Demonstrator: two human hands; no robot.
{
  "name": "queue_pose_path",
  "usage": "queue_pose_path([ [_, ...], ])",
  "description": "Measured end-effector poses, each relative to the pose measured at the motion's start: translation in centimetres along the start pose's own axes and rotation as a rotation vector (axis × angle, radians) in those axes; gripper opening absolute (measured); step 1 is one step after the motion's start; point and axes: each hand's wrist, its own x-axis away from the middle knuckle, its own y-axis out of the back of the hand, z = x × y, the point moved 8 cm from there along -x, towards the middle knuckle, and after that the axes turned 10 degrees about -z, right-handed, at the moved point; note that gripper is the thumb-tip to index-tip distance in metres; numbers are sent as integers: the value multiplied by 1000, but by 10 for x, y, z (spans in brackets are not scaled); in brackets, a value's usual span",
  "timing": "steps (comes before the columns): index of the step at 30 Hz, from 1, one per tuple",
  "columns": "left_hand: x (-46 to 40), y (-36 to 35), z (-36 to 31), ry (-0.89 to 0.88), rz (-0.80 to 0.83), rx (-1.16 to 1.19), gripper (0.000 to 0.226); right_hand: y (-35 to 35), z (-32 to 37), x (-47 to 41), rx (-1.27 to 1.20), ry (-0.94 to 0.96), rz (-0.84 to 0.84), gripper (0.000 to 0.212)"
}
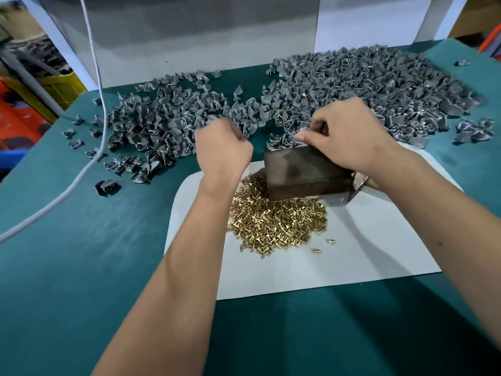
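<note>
I worry the grey part [302, 131] could slip off the dark block [301, 169] if the right hand [349, 137] loosens its pinch, or the block could tip on the white sheet [379, 240] and scatter the brass inserts [279, 221] heaped at its near side. The part sits on the block's top, midway across the counter [81, 240], pinched by the right thumb and fingers. The left hand [222, 147] hangs just left of it, fingers curled, and I cannot tell whether they hold anything.

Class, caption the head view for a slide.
Right hand pinches a grey part above a dark block; brass pins heaped on white sheet.
</note>
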Motion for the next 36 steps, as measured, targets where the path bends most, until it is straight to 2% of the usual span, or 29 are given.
queue_pose_path([
  [2, -15, -17, -7, -163, 67, -90, 26, 3, -8, -7, 37, -61, -39, 47],
  [5, -30, -50, -24, -421, 182, -238, 35, 8, -20, -17, 79, -160, -85, 48],
  [7, -36, -71, -32, -509, 276, -256, 42, 7, -22, -21, 90, -191, -81, 47],
  [11, -45, -90, -26, -453, 367, -273, 51, -1, -11, -27, 59, -166, -57, 38],
  [15, -45, -78, -13, -394, 245, -227, 43, -8, -2, -37, 60, -150, -43, 28],
  [18, -44, -70, -4, -407, 221, -209, 36, -16, 5, -55, 57, -132, -29, 21],
  [21, -49, -57, 5, -373, 170, -183, 24, -34, 17, -78, 53, -55, 52, 7],
  [25, -58, -49, 8, -341, 135, -215, 12, -62, 31, -107, 95, 90, 133, 25],
  [26, -60, -49, 6, -325, 119, -216, 17, -70, 34, -113, 104, 110, 157, 28],
  [27, -63, -51, 3, -314, 106, -210, 21, -78, 36, -117, 114, 120, 180, 28],
  [29, -71, -55, -5, -299, 59, -191, 13, -89, 36, -123, 145, 124, 200, 20],
  [31, -78, -61, -15, -315, 40, -200, 18, -94, 32, -126, 157, 119, 166, 21],
  [36, -89, -88, -33, -314, 114, -274, 19, -103, 8, -131, 146, 51, 134, 18],
])
